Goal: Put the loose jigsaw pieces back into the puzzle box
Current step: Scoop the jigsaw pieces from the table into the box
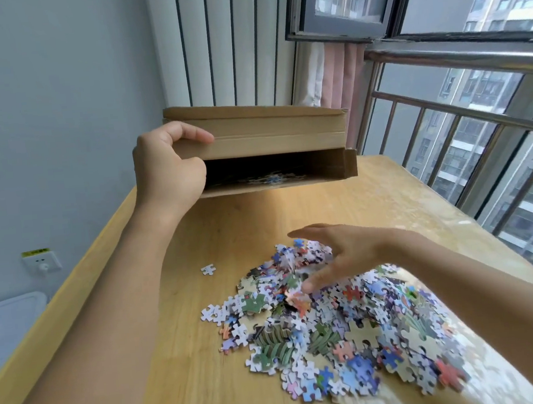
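While the left hand (169, 170) grips the cardboard puzzle box (263, 146) by its left end, lifted and tilted above the desk (211, 386), the right hand (335, 253), fingers spread, reaches over the heap of loose jigsaw pieces (336, 328).

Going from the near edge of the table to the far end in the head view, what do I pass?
Jigsaw pile → right hand over the pile's far part → bare table → puzzle box, gripped at its left end by the left hand.
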`<state>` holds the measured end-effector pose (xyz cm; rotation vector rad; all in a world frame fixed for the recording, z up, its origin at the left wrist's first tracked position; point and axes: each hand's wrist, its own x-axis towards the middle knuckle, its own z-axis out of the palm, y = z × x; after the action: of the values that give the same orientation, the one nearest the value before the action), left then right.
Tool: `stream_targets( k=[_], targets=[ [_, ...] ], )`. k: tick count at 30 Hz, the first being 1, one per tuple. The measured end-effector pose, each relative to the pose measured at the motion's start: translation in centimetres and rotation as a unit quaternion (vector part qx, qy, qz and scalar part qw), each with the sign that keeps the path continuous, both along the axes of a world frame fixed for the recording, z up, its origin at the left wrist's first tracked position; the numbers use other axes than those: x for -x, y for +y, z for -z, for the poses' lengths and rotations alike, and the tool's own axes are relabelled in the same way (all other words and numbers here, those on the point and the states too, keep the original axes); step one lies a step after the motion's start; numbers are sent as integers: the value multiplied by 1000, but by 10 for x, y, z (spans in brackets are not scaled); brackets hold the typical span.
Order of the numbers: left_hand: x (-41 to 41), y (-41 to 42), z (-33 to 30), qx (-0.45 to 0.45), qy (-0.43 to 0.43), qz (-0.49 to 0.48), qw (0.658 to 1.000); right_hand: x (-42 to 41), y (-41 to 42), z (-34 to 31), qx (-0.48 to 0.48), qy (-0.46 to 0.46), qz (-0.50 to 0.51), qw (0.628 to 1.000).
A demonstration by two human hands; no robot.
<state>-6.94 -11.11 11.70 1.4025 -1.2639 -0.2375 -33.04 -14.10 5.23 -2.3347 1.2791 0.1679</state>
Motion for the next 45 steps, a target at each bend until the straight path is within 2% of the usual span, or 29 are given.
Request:
stream_targets(
  k=[2,5,8,12,15,24,28,31,45],
  targets=[
    [2,0,-1,-1,-8,-3,1000,-1,-3,2,-79,22,2,997],
    [4,-1,0,-2,-16,-2,1000,-11,0,3,-107,18,-33,994],
    [3,-2,1,3,-22,-1,1000,-24,6,4,-78,21,-49,996],
    [3,-3,3,8,-26,-8,1000,-32,10,3,9,73,-43,996],
    [2,-3,3,10,-23,-4,1000,-34,12,0,35,67,-52,996],
    [1,-4,2,16,-11,-5,1000,-27,13,-8,40,21,-54,998],
    [1,-4,3,16,-12,-4,1000,-25,16,-18,-8,74,-68,995],
    [0,-5,4,19,-10,-5,1000,-28,18,-17,-1,90,-77,993],
    [0,-5,3,12,-3,0,1000,-16,24,-29,30,-6,-95,995]
  ],
)
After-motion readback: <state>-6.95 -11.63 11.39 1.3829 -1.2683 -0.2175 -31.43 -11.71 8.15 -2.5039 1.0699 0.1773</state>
